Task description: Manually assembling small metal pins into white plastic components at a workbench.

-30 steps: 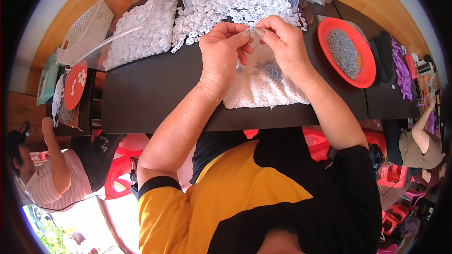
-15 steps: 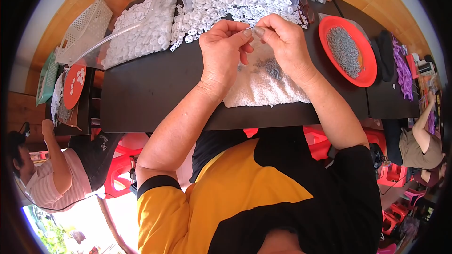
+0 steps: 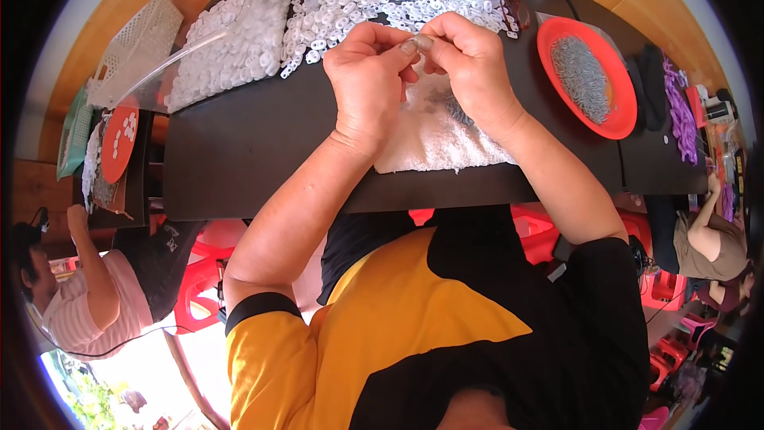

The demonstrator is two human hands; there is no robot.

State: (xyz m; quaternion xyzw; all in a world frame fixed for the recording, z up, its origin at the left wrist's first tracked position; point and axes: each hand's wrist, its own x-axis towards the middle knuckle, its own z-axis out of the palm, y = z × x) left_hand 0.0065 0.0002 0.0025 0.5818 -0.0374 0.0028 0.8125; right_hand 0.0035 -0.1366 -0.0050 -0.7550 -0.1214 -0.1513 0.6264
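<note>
Fingers (image 3: 403, 51) pinched together, cannot tell on what, grey pieces (image 3: 457, 111) half-hidden beneath right hand (image 3: 479, 72)

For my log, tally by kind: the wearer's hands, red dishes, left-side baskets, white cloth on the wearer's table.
Hands: 2 (left hand, right hand)
Red dishes: 2 (right dish, left dish)
Baskets: 2 (white basket, green basket)
White cloth: 1
Total: 7

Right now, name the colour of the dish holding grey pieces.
The dish is red, best seen in the head view.
</note>
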